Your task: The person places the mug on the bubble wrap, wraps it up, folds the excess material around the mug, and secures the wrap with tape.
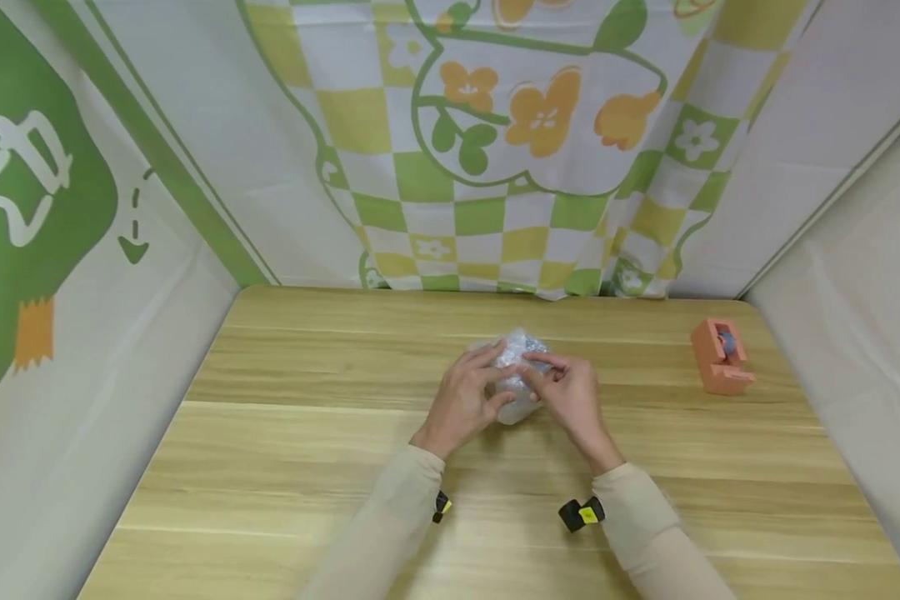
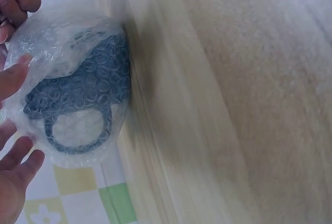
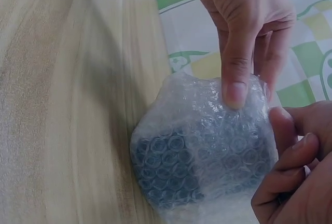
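A dark blue mug (image 2: 83,92) is wrapped in clear bubble wrap (image 1: 521,346) near the middle of the wooden table. Its looped handle shows through the layers in the left wrist view. My left hand (image 1: 465,392) holds the bundle from the left, thumb on the near side and fingers spread over the top. From the other side, my right hand (image 1: 570,396) has its fingers curled and pinches at the wrap's upper edge, close to the left fingertips. In the right wrist view, the left thumb (image 3: 236,92) presses on the bubble wrap.
An orange tape dispenser (image 1: 720,358) with a blue roll core stands at the right rear of the table (image 1: 285,483). Behind the back edge hangs a checked, flowered cloth (image 1: 480,217). Pale printed panels (image 1: 870,317) flank the table.
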Available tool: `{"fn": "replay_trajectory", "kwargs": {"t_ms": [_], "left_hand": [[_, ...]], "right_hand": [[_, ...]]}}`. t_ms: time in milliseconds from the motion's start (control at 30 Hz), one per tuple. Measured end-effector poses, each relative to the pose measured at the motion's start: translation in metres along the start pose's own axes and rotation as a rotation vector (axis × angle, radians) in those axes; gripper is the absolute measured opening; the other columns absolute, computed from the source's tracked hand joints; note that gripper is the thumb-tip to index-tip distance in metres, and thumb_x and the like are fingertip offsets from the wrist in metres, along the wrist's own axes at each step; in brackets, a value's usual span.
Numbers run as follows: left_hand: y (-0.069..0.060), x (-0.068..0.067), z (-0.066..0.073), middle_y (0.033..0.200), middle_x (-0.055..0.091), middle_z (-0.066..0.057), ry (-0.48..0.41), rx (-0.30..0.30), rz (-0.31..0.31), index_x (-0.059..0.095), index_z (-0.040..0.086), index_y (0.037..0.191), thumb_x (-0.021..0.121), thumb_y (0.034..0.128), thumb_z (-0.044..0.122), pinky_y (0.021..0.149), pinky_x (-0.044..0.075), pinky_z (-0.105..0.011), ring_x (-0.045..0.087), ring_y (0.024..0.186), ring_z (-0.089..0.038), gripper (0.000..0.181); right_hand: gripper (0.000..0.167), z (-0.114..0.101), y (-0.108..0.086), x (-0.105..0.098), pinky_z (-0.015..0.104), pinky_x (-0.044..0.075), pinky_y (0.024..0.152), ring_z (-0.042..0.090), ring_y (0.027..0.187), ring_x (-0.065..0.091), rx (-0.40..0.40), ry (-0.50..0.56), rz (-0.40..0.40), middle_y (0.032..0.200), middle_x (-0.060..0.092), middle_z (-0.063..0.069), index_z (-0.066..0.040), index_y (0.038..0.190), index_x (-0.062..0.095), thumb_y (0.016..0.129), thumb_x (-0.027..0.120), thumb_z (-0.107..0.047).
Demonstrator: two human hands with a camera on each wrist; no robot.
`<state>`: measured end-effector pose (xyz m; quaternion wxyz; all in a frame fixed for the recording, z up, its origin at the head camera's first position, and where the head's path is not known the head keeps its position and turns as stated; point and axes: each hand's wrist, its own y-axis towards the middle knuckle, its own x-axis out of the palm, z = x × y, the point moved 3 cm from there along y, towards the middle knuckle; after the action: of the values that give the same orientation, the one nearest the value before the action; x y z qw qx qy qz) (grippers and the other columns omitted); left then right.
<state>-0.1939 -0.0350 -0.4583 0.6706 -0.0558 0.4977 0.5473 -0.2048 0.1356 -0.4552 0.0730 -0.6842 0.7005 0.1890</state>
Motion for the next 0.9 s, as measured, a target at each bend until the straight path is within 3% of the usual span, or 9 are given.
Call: {"fn": "replay_trajectory", "kwargs": {"t_ms": [100, 233, 500, 633, 900], "left_hand": [[-0.001, -0.001, 0.001, 0.142, 0.058, -0.016, -0.003, 0.019, 0.017, 0.075, 0.008, 0.118, 0.083, 0.0845, 0.020, 0.113, 0.039, -0.047, 0.054, 0.132, -0.032, 0.037], [0.000, -0.002, 0.002, 0.141, 0.058, -0.017, 0.061, 0.062, -0.001, 0.071, 0.012, 0.124, 0.082, 0.0856, 0.021, 0.111, 0.042, -0.047, 0.055, 0.130, -0.033, 0.041], [0.009, -0.004, 0.002, 0.144, 0.055, -0.011, 0.230, 0.036, -0.181, 0.064, 0.015, 0.138, 0.077, 0.0916, 0.030, 0.105, 0.046, -0.037, 0.051, 0.125, -0.028, 0.051], [0.010, -0.003, 0.003, 0.146, 0.053, -0.010, 0.279, 0.033, -0.232, 0.058, 0.012, 0.143, 0.072, 0.0953, 0.031, 0.105, 0.045, -0.036, 0.051, 0.124, -0.027, 0.054], [0.007, 0.000, 0.005, 0.148, 0.052, -0.011, 0.325, 0.053, -0.235, 0.050, 0.004, 0.149, 0.069, 0.0977, 0.032, 0.106, 0.043, -0.034, 0.051, 0.123, -0.026, 0.061]], "right_hand": [[0.026, -0.001, 0.000, 0.000, 0.019, 0.029, 0.034, 0.015, 0.037, 0.051, 0.028, -0.027, 0.030, 0.051, 0.061, 0.005, 0.004, 0.106, 0.071, 0.087, 0.080, -0.011], [0.033, -0.001, 0.000, 0.000, 0.019, 0.030, 0.035, 0.010, 0.036, 0.050, 0.076, -0.064, 0.050, 0.052, 0.062, 0.004, 0.004, 0.106, 0.061, 0.085, 0.081, -0.012], [0.039, -0.001, -0.001, -0.001, 0.022, 0.032, 0.036, 0.010, 0.038, 0.050, 0.123, -0.108, 0.034, 0.055, 0.065, 0.005, 0.003, 0.106, 0.057, 0.087, 0.081, -0.019], [0.045, 0.000, -0.004, -0.002, 0.023, 0.033, 0.038, 0.011, 0.041, 0.051, 0.129, -0.129, 0.024, 0.058, 0.065, 0.005, 0.003, 0.109, 0.054, 0.088, 0.081, -0.025], [0.046, 0.006, -0.017, -0.006, 0.024, 0.041, 0.046, 0.012, 0.049, 0.056, 0.151, -0.029, -0.033, 0.066, 0.068, 0.011, 0.003, 0.119, 0.045, 0.091, 0.077, -0.016]]}}
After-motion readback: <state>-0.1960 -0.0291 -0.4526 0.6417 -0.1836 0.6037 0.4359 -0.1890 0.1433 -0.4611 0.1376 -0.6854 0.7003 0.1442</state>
